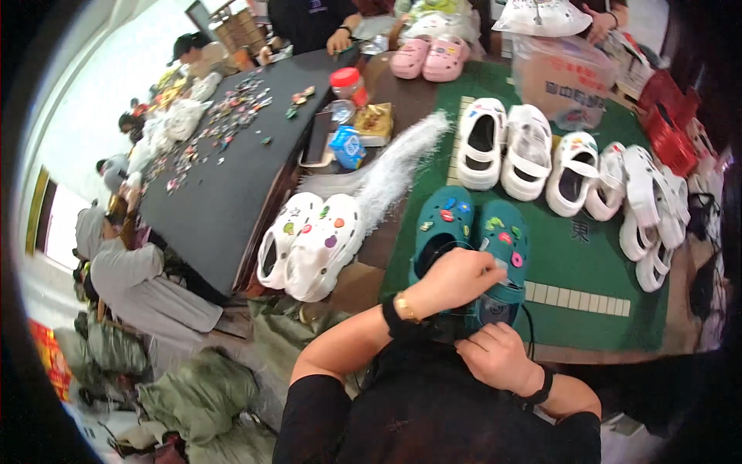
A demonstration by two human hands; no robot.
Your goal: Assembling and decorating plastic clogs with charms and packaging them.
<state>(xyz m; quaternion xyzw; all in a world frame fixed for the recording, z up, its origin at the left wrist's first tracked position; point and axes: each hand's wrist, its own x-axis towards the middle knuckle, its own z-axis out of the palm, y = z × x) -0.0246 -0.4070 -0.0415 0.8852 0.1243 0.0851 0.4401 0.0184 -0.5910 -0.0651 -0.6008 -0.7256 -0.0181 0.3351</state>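
Note:
A pair of dark green clogs (pixel 440 224) with colourful charms on their uppers stands side by side on the green mat, toes pointing away from me. My left hand (pixel 457 280) reaches across the left clog to the right one, fingers closed in a pinch by its upper. A small pale, clear-looking bit shows at the fingertips; I cannot make out what it is. Behind the heel of the right green clog (pixel 516 240), my right hand (pixel 496 354) is closed with curled fingers, their tips partly hidden. A thin black cord (pixel 531 332) hangs beside it.
White clogs with charms (pixel 328 240) stand to the left; several more white clogs (pixel 527 151) line the mat (pixel 595 247). Pink clogs (pixel 444 58), a clear plastic tub (pixel 560 77) and a red-lidded jar (pixel 348 83) are farther off. Scattered charms (pixel 232 108) cover the dark table, with people around it.

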